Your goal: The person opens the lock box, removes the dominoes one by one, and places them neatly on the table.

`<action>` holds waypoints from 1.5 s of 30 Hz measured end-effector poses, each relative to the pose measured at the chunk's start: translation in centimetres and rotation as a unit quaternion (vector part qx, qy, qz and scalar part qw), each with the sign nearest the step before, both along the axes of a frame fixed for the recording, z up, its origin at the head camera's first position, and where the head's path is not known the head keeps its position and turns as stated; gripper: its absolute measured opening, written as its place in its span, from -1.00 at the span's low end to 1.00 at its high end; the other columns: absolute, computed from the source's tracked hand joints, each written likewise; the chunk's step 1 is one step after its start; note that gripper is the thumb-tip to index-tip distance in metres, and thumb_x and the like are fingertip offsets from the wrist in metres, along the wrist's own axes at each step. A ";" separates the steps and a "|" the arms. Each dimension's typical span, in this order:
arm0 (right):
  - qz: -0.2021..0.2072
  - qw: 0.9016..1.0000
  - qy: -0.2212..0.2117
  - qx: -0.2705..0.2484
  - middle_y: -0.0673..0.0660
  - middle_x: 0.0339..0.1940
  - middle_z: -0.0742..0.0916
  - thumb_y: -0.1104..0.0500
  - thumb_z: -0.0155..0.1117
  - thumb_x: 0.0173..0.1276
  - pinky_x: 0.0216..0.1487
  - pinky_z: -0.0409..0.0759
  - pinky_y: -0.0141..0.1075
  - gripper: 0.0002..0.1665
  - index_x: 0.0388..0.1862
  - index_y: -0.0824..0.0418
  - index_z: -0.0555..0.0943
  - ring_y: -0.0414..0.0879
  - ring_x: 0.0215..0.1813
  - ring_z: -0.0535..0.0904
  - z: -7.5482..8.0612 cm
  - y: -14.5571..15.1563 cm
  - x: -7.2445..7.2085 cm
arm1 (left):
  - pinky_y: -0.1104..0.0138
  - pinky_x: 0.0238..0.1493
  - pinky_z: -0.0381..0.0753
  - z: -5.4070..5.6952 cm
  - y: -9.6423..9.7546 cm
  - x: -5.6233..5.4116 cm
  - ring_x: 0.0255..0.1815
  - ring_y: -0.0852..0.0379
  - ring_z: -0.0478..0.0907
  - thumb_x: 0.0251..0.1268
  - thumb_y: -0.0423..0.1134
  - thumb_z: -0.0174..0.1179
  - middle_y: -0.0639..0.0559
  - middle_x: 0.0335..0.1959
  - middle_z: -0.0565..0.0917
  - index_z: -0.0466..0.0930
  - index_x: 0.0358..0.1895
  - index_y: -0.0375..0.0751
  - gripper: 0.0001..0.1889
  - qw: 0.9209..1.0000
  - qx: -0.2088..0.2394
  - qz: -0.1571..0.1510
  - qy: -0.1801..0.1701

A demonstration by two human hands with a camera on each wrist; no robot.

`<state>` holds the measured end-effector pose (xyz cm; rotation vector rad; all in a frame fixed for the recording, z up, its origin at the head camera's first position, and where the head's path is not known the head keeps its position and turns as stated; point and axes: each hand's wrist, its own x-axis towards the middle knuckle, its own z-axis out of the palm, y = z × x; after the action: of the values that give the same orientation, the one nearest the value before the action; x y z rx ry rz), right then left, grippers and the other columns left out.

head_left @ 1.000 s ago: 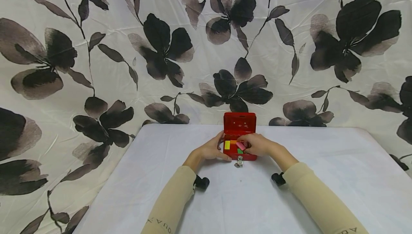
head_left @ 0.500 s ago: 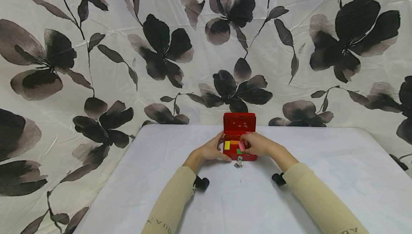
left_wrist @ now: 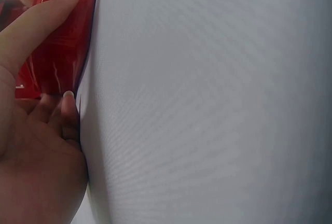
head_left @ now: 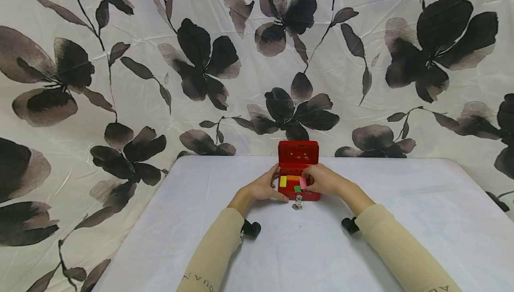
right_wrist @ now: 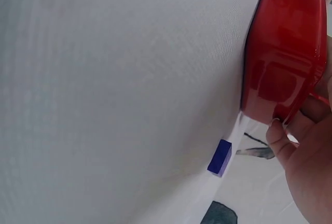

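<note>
Lower centre: my left hand [head_left: 262, 188] grips a red metal box [head_left: 311, 196], right hand [head_left: 326, 180] a pink oblong block [head_left: 303, 182]; slackness could drop it

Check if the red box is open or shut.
The red box is open: its lid stands raised, with a yellow block visible inside.

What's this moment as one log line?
left hand: grips red box; right hand: pinches pink block; inside: yellow block, orange block, green block; lid: open
</note>
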<state>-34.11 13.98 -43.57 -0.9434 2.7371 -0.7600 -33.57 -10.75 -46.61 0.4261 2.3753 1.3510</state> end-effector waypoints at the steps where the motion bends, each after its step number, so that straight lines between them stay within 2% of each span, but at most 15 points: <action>1: -0.001 1.000 0.000 -0.002 0.06 -0.27 0.75 0.21 0.56 0.24 -0.09 0.70 -0.25 -0.66 -0.04 0.29 0.70 -0.08 -0.24 0.57 0.0 0.0 0.0 | 0.09 0.45 0.41 0.0 0.0 0.0 0.53 0.07 0.23 -0.06 -0.16 0.65 0.16 0.58 0.27 -0.11 0.68 0.19 0.28 1.000 0.001 -0.001 0.001; 8: 0.000 1.000 -0.004 -0.008 0.10 -0.14 0.77 0.19 0.55 0.26 -0.01 0.73 -0.21 -0.51 0.13 0.34 0.67 -0.06 -0.16 0.61 0.0 0.1 0.1 | 0.09 0.45 0.41 0.0 0.0 0.0 0.54 0.07 0.23 -0.06 -0.15 0.65 0.16 0.58 0.28 -0.10 0.67 0.19 0.27 1.000 0.004 0.000 0.004; 18: 0.000 1.000 0.006 -0.025 0.07 -0.23 0.72 0.18 0.55 0.26 -0.13 0.68 -0.28 -0.48 0.15 0.36 0.64 -0.02 -0.19 0.57 0.7 0.5 0.4 | 0.08 0.46 0.39 -0.1 -0.1 0.0 0.55 0.07 0.21 -0.04 -0.17 0.64 0.14 0.58 0.27 -0.12 0.68 0.17 0.27 1.000 0.008 -0.004 0.005; 22: -0.006 0.999 0.006 -0.031 0.07 -0.18 0.72 0.17 0.56 0.25 -0.12 0.69 -0.29 -0.46 0.16 0.34 0.63 -0.02 -0.15 0.57 1.1 0.8 0.6 | 0.08 0.47 0.38 -0.1 -0.1 -0.1 0.55 0.07 0.20 -0.03 -0.17 0.63 0.14 0.58 0.27 -0.12 0.68 0.17 0.27 1.000 0.008 -0.004 0.000; 30: -0.021 0.998 0.010 -0.052 0.13 -0.09 0.74 0.19 0.57 0.24 -0.04 0.73 -0.15 -0.45 0.16 0.36 0.62 0.06 -0.07 0.61 1.9 2.1 1.3 | 0.07 0.45 0.40 0.1 -0.1 0.0 0.56 0.05 0.20 -0.05 -0.18 0.64 0.13 0.59 0.25 -0.12 0.68 0.18 0.28 1.000 0.003 0.001 -0.002; 38: -0.030 0.998 0.016 -0.055 0.14 -0.05 0.75 0.13 0.55 0.26 -0.12 0.72 -0.25 -0.44 0.16 0.35 0.63 0.06 -0.04 0.62 2.3 3.9 1.4 | 0.04 0.45 0.40 0.1 0.1 0.0 0.55 0.05 0.22 -0.07 -0.16 0.65 0.14 0.58 0.27 -0.08 0.67 0.20 0.27 1.000 0.012 0.006 -0.005; 45: -0.037 0.998 0.032 -0.045 0.14 -0.05 0.75 0.16 0.55 0.26 -0.01 0.72 -0.03 -0.47 0.13 0.38 0.64 0.08 -0.04 0.63 2.3 6.0 1.7 | 0.06 0.43 0.43 -0.1 -0.1 0.0 0.51 0.07 0.24 -0.08 -0.14 0.66 0.14 0.58 0.26 -0.11 0.67 0.18 0.29 1.000 0.014 0.002 -0.010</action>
<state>-32.44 19.97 -41.27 -0.9041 2.8290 -0.8865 -33.58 -10.87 -46.67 0.4142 2.3449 1.3845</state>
